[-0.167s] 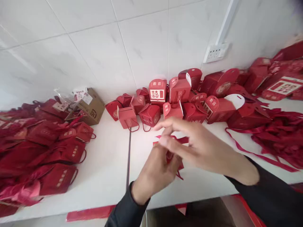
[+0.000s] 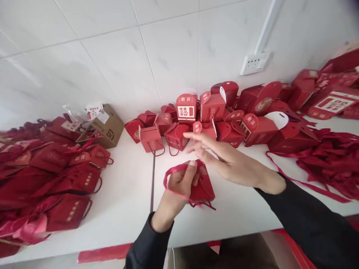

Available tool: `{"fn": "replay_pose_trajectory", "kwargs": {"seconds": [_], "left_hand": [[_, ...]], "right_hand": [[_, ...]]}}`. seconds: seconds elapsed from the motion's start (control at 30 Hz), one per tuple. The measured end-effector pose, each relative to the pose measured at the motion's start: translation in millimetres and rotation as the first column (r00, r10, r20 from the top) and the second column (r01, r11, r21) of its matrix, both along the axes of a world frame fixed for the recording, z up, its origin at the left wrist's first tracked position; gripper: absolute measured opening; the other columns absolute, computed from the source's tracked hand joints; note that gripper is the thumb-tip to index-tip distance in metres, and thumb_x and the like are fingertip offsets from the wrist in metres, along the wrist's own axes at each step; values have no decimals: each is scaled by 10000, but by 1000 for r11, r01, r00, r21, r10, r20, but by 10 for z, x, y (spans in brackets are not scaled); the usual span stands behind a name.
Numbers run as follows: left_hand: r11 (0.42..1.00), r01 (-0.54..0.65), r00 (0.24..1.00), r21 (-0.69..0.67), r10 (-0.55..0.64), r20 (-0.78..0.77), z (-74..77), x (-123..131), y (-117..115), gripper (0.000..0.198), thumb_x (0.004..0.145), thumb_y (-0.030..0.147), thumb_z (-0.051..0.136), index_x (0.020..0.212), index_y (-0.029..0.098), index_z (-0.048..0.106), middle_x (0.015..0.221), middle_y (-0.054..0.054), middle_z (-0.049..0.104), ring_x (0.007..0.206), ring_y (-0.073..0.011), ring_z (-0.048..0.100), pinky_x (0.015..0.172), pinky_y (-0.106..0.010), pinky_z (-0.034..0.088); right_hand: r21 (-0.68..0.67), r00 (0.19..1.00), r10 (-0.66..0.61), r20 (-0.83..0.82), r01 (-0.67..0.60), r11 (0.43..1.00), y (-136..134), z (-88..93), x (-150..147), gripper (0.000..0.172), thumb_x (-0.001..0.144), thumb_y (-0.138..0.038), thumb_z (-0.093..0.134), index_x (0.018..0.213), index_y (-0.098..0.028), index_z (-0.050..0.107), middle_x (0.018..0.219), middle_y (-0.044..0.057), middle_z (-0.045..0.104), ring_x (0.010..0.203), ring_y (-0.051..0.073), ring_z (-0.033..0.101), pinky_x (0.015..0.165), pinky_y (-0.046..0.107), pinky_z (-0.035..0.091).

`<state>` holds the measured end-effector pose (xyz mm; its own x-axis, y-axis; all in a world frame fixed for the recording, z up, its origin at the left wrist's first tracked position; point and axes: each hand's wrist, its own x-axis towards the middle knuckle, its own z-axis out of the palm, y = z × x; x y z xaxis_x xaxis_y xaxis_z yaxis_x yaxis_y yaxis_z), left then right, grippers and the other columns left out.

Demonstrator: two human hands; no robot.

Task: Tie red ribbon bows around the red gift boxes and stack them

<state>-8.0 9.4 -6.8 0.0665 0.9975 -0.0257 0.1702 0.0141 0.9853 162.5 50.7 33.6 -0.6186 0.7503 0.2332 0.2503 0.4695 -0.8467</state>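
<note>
The left hand (image 2: pixel 182 184) pinches a small red box (image 2: pixel 204 188) between thumb and fingers, just below the centre of the frame; the box is smooth folded card with sloping sides. A shiny ribbon (image 2: pixel 173 170) loops around that hand, and thin cord (image 2: pixel 209 205) dangles beneath. The right hand (image 2: pixel 228 160), palm angled down, hovers up and right of it, fingers stretched long and slightly apart, wrist nearly straight. Dark sleeves (image 2: pixel 151 243) reach in from bottom centre and lower right. Beyond, domed card boxes (image 2: pixel 176 136) line the white table (image 2: pixel 126 198); limp ribbons (image 2: pixel 333 160) heap at right.
</note>
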Motion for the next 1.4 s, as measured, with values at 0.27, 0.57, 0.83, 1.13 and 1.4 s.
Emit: {"fn": "replay_pose_trajectory", "kwargs": {"seconds": [0.27,0.57,0.83,1.13,1.4], "left_hand": [[995,45,986,-86,-30,162,52,-120,-50,327,983,456,573,865,193,729,843,-36,718,786,-167,647,729,-267,507],[719,240,880,652,122,-459,-187,-258,33,387,931,0,524,1182,218,723,997,-60,733,928,-194,658,818,-343,550],[730,78,877,679,274,-395,-277,-188,-46,39,982,151,618,973,186,632,888,-21,656,804,-132,649,737,-248,539],[747,153,841,647,245,-482,-349,-297,-235,164,999,119,573,1078,198,693,950,-47,729,844,-160,656,766,-297,534],[899,-61,910,434,228,-345,-294,-295,-421,228,989,213,565,777,210,649,727,-8,638,652,-133,564,600,-269,445]], "right_hand": [[-17,978,-121,170,126,992,-48,-29,301,216,1014,-419,608,960,-274,758,935,-16,763,843,197,704,743,308,517],[-214,999,2,43,7,977,43,-316,91,249,1070,-350,507,1162,-252,718,1089,18,740,1027,210,680,891,332,508],[-225,998,-60,36,66,972,-3,-301,77,100,1001,-314,615,988,-244,686,1056,0,716,1037,215,644,914,334,457],[-224,976,-198,90,214,951,-141,-359,198,177,1050,-401,531,971,-274,628,832,-41,560,717,150,490,615,268,390],[64,918,-323,230,317,946,-288,-285,381,197,1046,-398,505,1009,-285,662,885,-16,705,686,151,604,582,258,459]]}}
